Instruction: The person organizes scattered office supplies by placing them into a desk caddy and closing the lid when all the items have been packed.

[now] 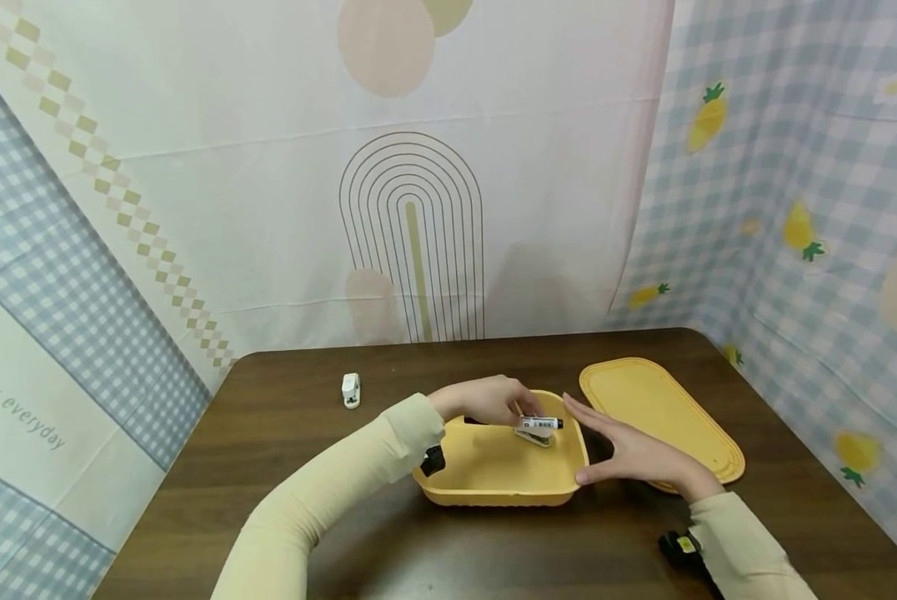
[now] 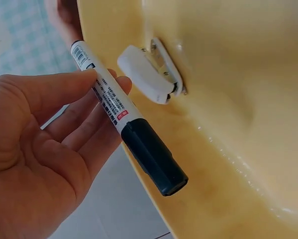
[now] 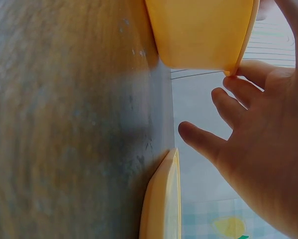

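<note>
One white, black-capped marker pen (image 2: 131,126), pinched by the left hand (image 2: 51,154) above a yellow plastic tray (image 1: 493,498), is best lowered clear of the white stapler (image 2: 144,74) inside, while the right hand (image 1: 638,450), fingers spread, steadies the tray.

Here's the left sleeve (image 1: 336,479), pale cream, long, creased near the elbow, ending in a broad cuff (image 1: 413,427)! A black box (image 1: 433,462) peeks out at that wrist. Over to the right sleeve (image 1: 749,550), same cream cloth, second black box (image 1: 671,550), this one sporting a bright yellow patch (image 1: 686,544)! Left hand (image 1: 493,400) and right hand (image 1: 639,454), both bare.
</note>
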Tool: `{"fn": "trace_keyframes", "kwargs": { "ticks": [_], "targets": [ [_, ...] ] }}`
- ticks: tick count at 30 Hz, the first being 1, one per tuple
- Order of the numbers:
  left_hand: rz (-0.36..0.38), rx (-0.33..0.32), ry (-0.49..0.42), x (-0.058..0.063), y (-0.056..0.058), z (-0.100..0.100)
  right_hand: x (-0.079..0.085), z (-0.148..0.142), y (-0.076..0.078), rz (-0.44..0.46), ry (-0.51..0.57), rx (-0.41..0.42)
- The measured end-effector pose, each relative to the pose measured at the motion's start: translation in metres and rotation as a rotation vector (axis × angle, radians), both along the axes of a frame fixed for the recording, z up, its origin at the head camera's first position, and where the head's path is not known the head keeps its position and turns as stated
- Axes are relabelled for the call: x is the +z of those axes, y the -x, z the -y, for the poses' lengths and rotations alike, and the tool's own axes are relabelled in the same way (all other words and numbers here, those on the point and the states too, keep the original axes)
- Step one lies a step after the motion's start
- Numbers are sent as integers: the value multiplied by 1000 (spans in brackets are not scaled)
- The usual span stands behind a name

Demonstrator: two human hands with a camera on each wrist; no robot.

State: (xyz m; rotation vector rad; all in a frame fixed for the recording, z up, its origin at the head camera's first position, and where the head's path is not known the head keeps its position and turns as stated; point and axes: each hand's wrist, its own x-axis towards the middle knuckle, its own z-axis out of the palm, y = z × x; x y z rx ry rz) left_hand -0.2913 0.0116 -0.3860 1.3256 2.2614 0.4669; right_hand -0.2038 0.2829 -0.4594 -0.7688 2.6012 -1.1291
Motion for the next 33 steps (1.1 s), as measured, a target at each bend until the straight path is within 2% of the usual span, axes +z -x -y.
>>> {"fn": "trace_keyframes", "kwargs": {
  "ticks": [9, 12, 20, 33],
  "targets": [
    [-12, 5, 72, -12, -2, -7, -1, 0, -1, 9, -1, -4],
    [-16, -14, 78, -15, -2, -8, 0, 0, -1, 2, 2, -6],
    [28, -56, 78, -19, -6, -12, 2, 0, -2, -2, -3, -8],
    [27, -69, 98, -30, -4, -13, 2, 0, -1, 13, 28, 9]
  ]
}}
